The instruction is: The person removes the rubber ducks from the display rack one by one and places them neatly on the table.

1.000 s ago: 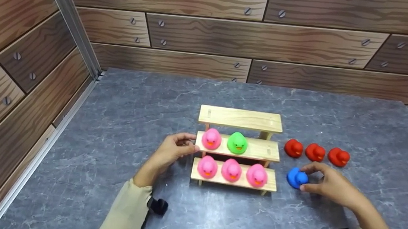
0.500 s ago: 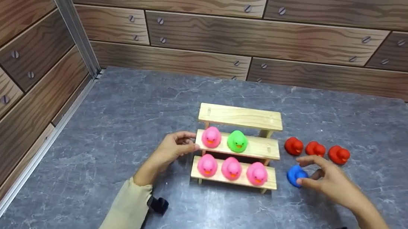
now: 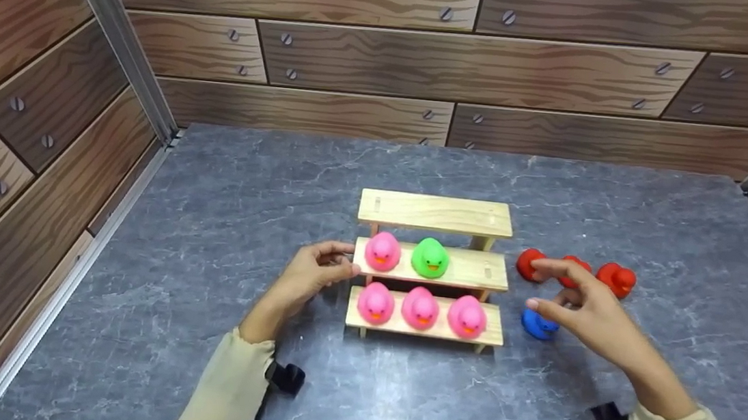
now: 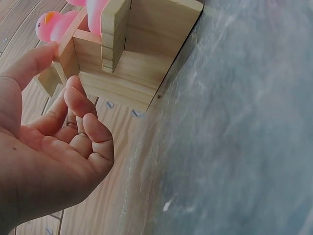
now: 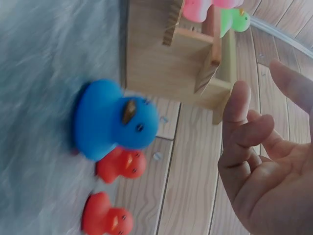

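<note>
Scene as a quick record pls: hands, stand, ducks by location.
left hand: at left end of middle shelf, thumb touching it; grip unclear
right hand: above blue duck, holding nothing
stand: wooden, three stepped shelves
middle shelf ducks: pink duck at left, green duck beside it
lowest shelf ducks: three pink ducks in a row
table ducks: blue duck right of stand; three red ducks in a row beyond it, two partly hidden by right hand in head view
</note>
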`<action>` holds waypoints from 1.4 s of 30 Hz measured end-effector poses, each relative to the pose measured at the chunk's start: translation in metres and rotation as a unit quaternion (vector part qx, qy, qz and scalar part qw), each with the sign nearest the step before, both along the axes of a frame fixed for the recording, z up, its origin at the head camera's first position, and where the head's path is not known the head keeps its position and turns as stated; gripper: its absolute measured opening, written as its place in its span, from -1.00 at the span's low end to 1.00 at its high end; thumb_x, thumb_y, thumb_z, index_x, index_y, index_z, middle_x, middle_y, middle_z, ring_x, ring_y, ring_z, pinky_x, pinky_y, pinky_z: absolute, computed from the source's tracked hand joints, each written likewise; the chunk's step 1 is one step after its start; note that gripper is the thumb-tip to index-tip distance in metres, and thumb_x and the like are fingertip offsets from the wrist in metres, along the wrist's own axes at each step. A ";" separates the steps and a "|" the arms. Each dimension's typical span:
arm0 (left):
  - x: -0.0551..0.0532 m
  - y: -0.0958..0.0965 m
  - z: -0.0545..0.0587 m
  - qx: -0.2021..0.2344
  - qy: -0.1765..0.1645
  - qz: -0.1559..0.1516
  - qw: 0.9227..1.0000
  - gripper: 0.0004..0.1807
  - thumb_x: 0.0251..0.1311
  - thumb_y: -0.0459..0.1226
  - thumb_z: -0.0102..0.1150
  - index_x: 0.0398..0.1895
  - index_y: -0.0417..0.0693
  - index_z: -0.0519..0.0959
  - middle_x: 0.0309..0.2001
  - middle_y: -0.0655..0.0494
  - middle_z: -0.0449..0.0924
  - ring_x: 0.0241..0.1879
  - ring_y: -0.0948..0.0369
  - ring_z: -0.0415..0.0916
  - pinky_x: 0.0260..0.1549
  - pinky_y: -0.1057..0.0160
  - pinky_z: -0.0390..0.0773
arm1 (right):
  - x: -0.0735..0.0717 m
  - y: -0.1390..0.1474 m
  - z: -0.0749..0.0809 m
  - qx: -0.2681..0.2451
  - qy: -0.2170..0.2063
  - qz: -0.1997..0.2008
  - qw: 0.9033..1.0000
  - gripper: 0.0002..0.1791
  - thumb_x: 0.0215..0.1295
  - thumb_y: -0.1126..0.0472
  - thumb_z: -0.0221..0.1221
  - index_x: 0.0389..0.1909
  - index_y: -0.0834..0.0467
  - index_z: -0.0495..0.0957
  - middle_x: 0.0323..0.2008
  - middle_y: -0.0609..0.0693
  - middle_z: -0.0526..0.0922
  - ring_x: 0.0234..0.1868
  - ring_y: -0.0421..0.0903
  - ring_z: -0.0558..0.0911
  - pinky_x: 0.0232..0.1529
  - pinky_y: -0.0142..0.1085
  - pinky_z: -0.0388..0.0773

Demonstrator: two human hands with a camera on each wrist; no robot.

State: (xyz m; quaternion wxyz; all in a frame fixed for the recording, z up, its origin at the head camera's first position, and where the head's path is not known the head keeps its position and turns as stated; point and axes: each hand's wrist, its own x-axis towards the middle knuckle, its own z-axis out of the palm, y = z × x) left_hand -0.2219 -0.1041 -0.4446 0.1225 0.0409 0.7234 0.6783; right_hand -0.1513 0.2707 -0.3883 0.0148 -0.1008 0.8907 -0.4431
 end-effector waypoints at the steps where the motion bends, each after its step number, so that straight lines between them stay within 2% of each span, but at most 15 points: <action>1: 0.000 0.000 0.000 -0.001 0.002 0.000 1.000 -0.53 0.03 -0.40 0.30 0.05 -0.37 0.51 -0.42 0.19 0.51 -0.49 0.34 0.34 -0.52 0.43 0.33 | -0.001 -0.002 0.001 0.000 -0.003 0.000 1.000 -0.41 0.19 0.16 0.32 0.22 0.22 0.38 0.09 0.24 0.50 -0.46 -0.16 0.56 -0.51 -0.40 0.43; 10: 0.001 0.002 0.001 0.002 0.003 -0.004 1.000 -0.54 0.03 -0.42 0.27 0.06 -0.40 0.50 -0.45 0.21 0.48 -0.52 0.35 0.30 -0.54 0.45 0.29 | -0.009 -0.018 0.004 -0.008 -0.024 0.016 1.000 -0.37 0.18 0.15 0.32 0.25 0.22 0.36 0.15 0.28 0.47 -0.42 -0.19 0.55 -0.42 -0.42 0.50; 20: 0.001 -0.001 0.000 0.003 0.005 -0.002 1.000 -0.54 0.04 -0.42 0.28 0.05 -0.40 0.50 -0.45 0.20 0.49 -0.51 0.35 0.31 -0.53 0.44 0.31 | -0.019 -0.042 0.000 -0.039 0.027 0.027 0.999 -0.44 0.13 0.30 0.34 0.17 0.30 0.43 -0.01 0.26 0.54 -0.32 -0.28 0.52 -0.28 -0.45 0.51; 27: 0.000 -0.001 -0.001 -0.004 0.006 -0.004 1.000 -0.54 0.05 -0.40 0.28 0.06 -0.39 0.50 -0.44 0.20 0.50 -0.50 0.34 0.32 -0.52 0.43 0.32 | -0.023 -0.054 -0.003 -0.033 0.043 0.035 0.998 -0.44 0.11 0.31 0.35 0.15 0.29 0.44 -0.01 0.25 0.54 -0.32 -0.31 0.54 -0.27 -0.42 0.52; 35: 0.001 0.001 0.000 0.004 0.004 0.000 1.000 -0.55 0.05 -0.42 0.27 0.05 -0.40 0.50 -0.45 0.20 0.49 -0.52 0.34 0.30 -0.54 0.44 0.31 | -0.030 -0.069 -0.004 -0.050 0.034 0.044 0.997 -0.44 0.10 0.30 0.36 0.15 0.26 0.44 -0.02 0.24 0.53 -0.27 -0.21 0.54 -0.27 -0.41 0.53; 42: 0.002 0.001 0.000 0.004 0.006 0.002 1.000 -0.55 0.04 -0.41 0.27 0.04 -0.40 0.50 -0.45 0.21 0.48 -0.53 0.35 0.30 -0.55 0.43 0.29 | -0.035 -0.080 -0.004 -0.030 0.040 0.047 0.998 -0.45 0.08 0.27 0.37 0.13 0.24 0.47 -0.11 0.19 0.53 -0.30 -0.14 0.49 -0.26 -0.42 0.47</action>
